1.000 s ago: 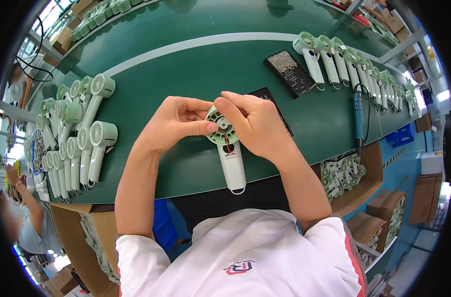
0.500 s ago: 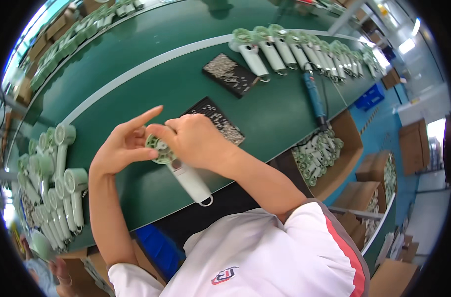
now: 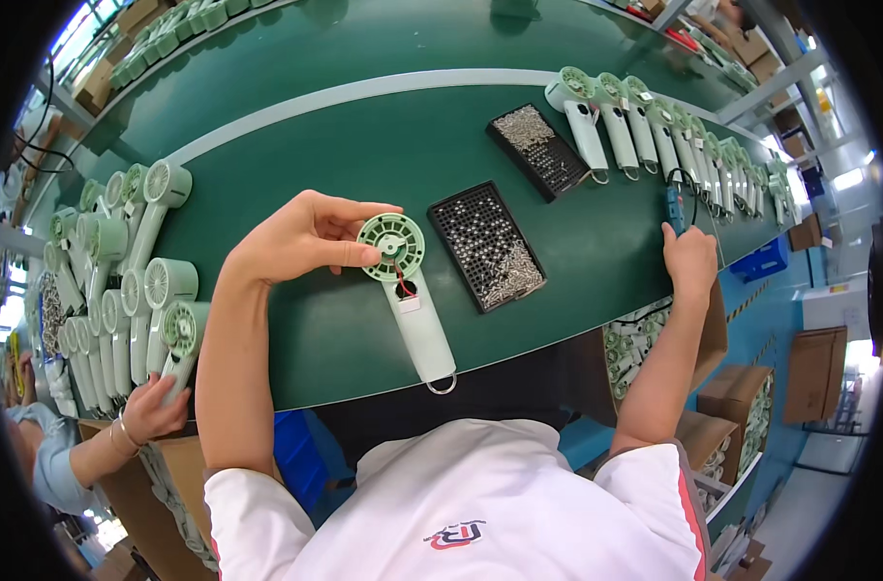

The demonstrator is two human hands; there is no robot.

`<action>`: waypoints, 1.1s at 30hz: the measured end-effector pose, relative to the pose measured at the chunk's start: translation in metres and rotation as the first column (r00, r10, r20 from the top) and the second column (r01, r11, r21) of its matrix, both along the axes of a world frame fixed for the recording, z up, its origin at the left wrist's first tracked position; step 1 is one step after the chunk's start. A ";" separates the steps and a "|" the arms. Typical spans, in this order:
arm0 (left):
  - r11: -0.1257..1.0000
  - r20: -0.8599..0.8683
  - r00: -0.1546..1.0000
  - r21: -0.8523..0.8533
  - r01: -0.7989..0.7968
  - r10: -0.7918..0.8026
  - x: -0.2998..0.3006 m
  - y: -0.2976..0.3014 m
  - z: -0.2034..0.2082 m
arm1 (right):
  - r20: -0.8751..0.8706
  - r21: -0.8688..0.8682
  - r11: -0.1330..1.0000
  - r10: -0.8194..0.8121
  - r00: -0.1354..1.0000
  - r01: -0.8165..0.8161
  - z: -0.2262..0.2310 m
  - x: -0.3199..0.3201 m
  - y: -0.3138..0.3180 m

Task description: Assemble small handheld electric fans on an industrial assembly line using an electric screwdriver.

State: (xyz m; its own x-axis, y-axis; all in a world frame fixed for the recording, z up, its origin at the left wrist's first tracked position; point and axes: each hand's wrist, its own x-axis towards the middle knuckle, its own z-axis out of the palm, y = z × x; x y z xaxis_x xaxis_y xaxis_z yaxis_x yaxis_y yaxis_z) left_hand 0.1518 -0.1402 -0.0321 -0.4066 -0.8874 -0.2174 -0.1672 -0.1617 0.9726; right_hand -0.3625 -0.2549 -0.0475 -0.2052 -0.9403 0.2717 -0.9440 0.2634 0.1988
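My left hand (image 3: 304, 238) pinches the round green head of a white handheld fan (image 3: 424, 334) between thumb and fingers. The fan's handle points toward me and ends in a metal loop. Its head is open at the back, with red wires and a small white part at the neck. Off to the right, my right hand (image 3: 691, 259) is closed around the lower part of a teal electric screwdriver (image 3: 675, 205). Between my hands lies a black screw tray (image 3: 487, 244) with small screws in its holes and loose ones heaped at the near end.
A second screw tray (image 3: 538, 150) lies farther back, beside a row of open fans (image 3: 620, 131). More fans (image 3: 161, 290) stand at the left, where another person's hand (image 3: 155, 407) holds one. A cardboard box (image 3: 627, 353) of green-and-white parts sits below the table's right edge.
My right hand has left the fan head and reached right to the screwdriver. My left hand still holds the fan. A co-worker's hand now holds a fan at the left; the view has shifted.
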 end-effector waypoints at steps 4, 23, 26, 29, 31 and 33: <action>1.000 0.019 1.000 -0.016 0.022 -0.021 0.003 0.001 -0.004 | 0.101 0.075 0.997 -0.033 0.994 0.025 -0.011 -0.015 -0.012; 0.992 -0.075 0.990 -0.032 -0.124 0.121 -0.007 0.005 -0.018 | 0.475 -0.834 0.466 0.334 -0.814 -0.296 0.093 0.223 -0.003; 0.989 0.001 0.991 -0.071 -0.131 0.132 -0.009 0.008 -0.013 | 0.517 -0.832 0.450 0.417 -0.748 -0.325 0.060 0.252 -0.002; 0.977 0.062 0.985 -0.152 -0.149 0.160 -0.011 0.010 -0.019 | 0.569 -0.797 0.516 0.468 -0.677 -0.313 0.041 0.257 0.004; 0.982 0.066 0.987 -0.131 -0.135 0.144 -0.011 0.010 -0.016 | 0.510 -0.823 0.484 0.401 -0.761 -0.297 0.037 0.255 0.005; 0.986 0.072 0.989 -0.119 -0.116 0.125 -0.012 0.009 -0.016 | 0.524 -0.811 0.497 0.380 -0.762 -0.310 0.035 0.258 0.002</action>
